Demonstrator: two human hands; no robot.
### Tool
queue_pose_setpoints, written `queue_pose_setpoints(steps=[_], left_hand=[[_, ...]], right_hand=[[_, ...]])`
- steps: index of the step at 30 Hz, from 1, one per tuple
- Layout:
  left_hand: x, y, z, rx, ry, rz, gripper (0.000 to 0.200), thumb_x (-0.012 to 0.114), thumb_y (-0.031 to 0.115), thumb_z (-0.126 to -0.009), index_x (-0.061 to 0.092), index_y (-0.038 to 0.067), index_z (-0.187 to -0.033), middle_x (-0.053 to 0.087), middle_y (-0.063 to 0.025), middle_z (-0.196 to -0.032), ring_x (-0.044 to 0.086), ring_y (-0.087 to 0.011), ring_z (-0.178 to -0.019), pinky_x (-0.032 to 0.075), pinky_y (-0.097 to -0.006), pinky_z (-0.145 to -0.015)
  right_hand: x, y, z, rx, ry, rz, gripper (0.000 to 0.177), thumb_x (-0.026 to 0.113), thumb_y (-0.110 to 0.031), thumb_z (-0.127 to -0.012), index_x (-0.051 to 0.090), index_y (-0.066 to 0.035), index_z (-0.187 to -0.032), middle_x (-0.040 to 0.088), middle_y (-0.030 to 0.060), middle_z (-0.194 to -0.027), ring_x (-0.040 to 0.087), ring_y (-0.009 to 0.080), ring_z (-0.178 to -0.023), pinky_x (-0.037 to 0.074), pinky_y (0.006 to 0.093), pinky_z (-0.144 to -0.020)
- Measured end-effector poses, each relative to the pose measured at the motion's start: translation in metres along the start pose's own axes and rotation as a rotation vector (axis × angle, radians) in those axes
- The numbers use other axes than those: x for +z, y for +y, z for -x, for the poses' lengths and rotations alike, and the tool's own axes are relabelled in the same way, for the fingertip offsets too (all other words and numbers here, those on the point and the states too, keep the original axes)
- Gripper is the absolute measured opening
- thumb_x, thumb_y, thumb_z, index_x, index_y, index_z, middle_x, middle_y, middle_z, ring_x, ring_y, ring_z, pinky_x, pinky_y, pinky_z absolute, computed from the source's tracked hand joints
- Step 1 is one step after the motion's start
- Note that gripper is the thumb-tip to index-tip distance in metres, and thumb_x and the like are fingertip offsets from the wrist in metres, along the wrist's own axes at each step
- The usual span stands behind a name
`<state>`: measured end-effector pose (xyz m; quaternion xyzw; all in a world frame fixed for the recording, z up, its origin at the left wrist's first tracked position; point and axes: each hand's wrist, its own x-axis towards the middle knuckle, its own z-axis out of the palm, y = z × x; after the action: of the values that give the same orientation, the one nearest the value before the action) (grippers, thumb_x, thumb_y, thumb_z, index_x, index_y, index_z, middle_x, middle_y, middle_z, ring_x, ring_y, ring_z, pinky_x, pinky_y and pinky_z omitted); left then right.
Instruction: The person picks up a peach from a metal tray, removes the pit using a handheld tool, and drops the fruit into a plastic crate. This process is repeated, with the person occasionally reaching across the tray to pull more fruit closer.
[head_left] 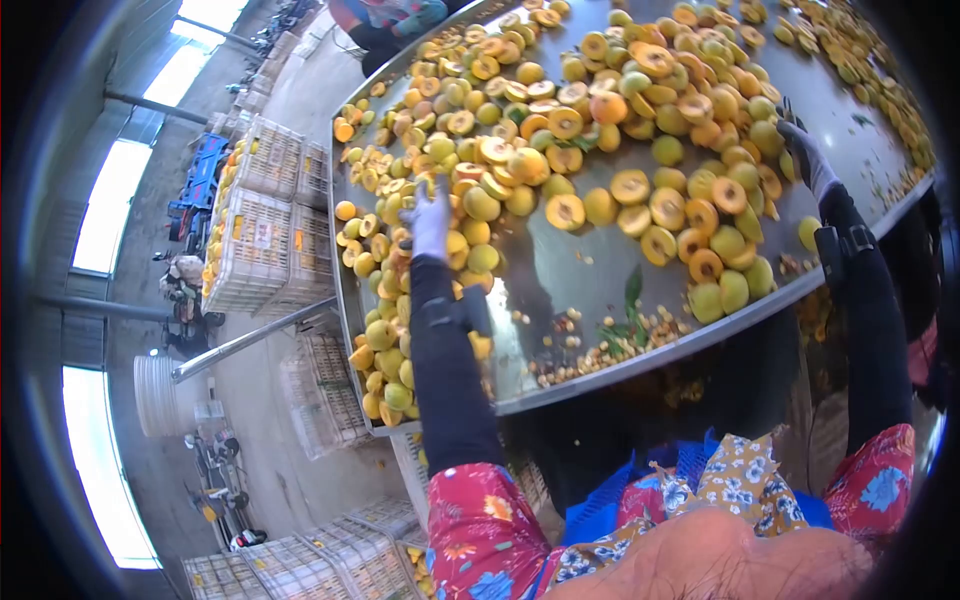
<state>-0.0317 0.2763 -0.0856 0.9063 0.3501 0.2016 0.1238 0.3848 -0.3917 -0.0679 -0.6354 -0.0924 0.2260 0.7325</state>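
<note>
Halved and whole yellow peaches (565,211) lie heaped across a metal sorting table (570,270). My left hand (430,222), in a pale glove, reaches into the left part of the heap, its fingers apart among the fruit. At the heap's right edge is my right hand (806,158), also gloved with dark fingertips. Its fingers stretch out along the outer peaches, and I see nothing gripped in them. Loose pits (655,328) and green leaves (634,300) are scattered near the table's front edge.
More peach pieces (870,75) spread along the far right side. Another person's gloved hand (425,15) shows at the back. Stacked plastic crates (265,235) stand left of the table, beside a metal pole (255,338). More crates (310,560) are at lower left.
</note>
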Motion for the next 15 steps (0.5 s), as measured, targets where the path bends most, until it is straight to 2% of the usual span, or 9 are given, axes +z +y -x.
queue_pose_setpoints(steps=[2,3,5,7,8,11,12,13,15], left_hand=[[0.018,0.038,-0.021,-0.071,-0.133,0.170,0.080,0.042,0.075,-0.089,0.046,0.018,-0.146,0.041,-0.0281,-0.147,0.039,-0.0492,-0.134,0.028,-0.0561,-0.112],[-0.014,0.098,-0.012,-0.076,-0.298,0.329,0.081,0.043,0.076,-0.087,0.045,0.021,-0.147,0.042,-0.0284,-0.146,0.041,-0.0467,-0.133,0.029,-0.0544,-0.112],[-0.038,0.188,0.009,-0.177,-0.259,-0.131,0.079,0.045,0.077,-0.085,0.047,0.027,-0.145,0.049,-0.0262,-0.139,0.047,-0.0428,-0.129,0.036,-0.0483,-0.109],[-0.029,0.212,0.006,-0.021,-0.313,0.032,0.077,0.052,0.077,-0.081,0.051,0.029,-0.141,0.053,-0.0237,-0.132,0.052,-0.0400,-0.124,0.041,-0.0457,-0.104],[-0.020,0.224,0.009,0.029,-0.320,0.050,0.078,0.057,0.077,-0.078,0.053,0.029,-0.139,0.054,-0.0227,-0.130,0.052,-0.0396,-0.123,0.041,-0.0467,-0.103],[-0.009,0.265,0.018,0.091,-0.450,0.067,0.081,0.069,0.073,-0.069,0.056,0.026,-0.134,0.054,-0.0209,-0.130,0.055,-0.0366,-0.122,0.043,-0.0473,-0.101],[-0.005,0.268,0.025,0.149,-0.481,0.072,0.080,0.069,0.072,-0.069,0.056,0.025,-0.133,0.055,-0.0199,-0.130,0.056,-0.0357,-0.121,0.043,-0.0471,-0.101],[-0.006,0.272,0.032,0.209,-0.508,0.073,0.080,0.069,0.072,-0.069,0.056,0.025,-0.133,0.055,-0.0190,-0.130,0.057,-0.0348,-0.120,0.043,-0.0468,-0.101],[-0.013,0.285,0.055,0.225,-0.632,0.058,0.080,0.069,0.071,-0.069,0.057,0.022,-0.131,0.058,-0.0169,-0.128,0.058,-0.0335,-0.118,0.043,-0.0459,-0.101]], right_hand=[[0.033,-0.002,-0.017,0.073,0.002,-0.031,0.046,0.073,-0.032,-0.086,0.061,-0.014,-0.127,0.064,-0.0001,-0.106,0.062,0.0103,-0.084,0.051,0.0249,-0.073],[0.051,-0.006,-0.021,0.115,0.012,-0.046,0.046,0.073,-0.032,-0.086,0.061,-0.014,-0.127,0.064,-0.0005,-0.105,0.062,0.0103,-0.083,0.051,0.0252,-0.073],[0.080,-0.016,-0.024,0.102,-0.045,-0.069,0.050,0.074,-0.033,-0.087,0.059,-0.011,-0.129,0.064,-0.0002,-0.108,0.062,0.0091,-0.086,0.052,0.0252,-0.074],[0.089,-0.015,-0.039,0.017,-0.080,0.011,0.050,0.075,-0.034,-0.087,0.060,-0.010,-0.128,0.064,0.0001,-0.110,0.061,0.0080,-0.089,0.051,0.0243,-0.076],[0.092,-0.015,-0.049,0.095,-0.057,0.174,0.057,0.072,-0.036,-0.089,0.054,-0.008,-0.136,0.061,0.0015,-0.121,0.061,0.0104,-0.099,0.051,0.0263,-0.086],[0.122,0.001,-0.047,-0.077,-0.218,0.245,0.056,0.073,-0.033,-0.089,0.056,-0.007,-0.134,0.062,0.0010,-0.118,0.059,0.0094,-0.098,0.049,0.0256,-0.087],[0.138,-0.012,-0.033,0.063,-0.256,0.295,0.058,0.074,-0.032,-0.087,0.055,-0.006,-0.136,0.062,0.0013,-0.120,0.056,0.0097,-0.104,0.045,0.0255,-0.094],[0.150,-0.008,-0.028,0.062,-0.297,0.297,0.061,0.074,-0.032,-0.086,0.054,-0.005,-0.138,0.061,0.0007,-0.122,0.055,0.0104,-0.108,0.043,0.0265,-0.097],[0.177,0.003,-0.018,-0.047,-0.386,0.366,0.058,0.076,-0.032,-0.085,0.058,-0.005,-0.132,0.064,0.0006,-0.115,0.058,0.0096,-0.100,0.046,0.0258,-0.089]])
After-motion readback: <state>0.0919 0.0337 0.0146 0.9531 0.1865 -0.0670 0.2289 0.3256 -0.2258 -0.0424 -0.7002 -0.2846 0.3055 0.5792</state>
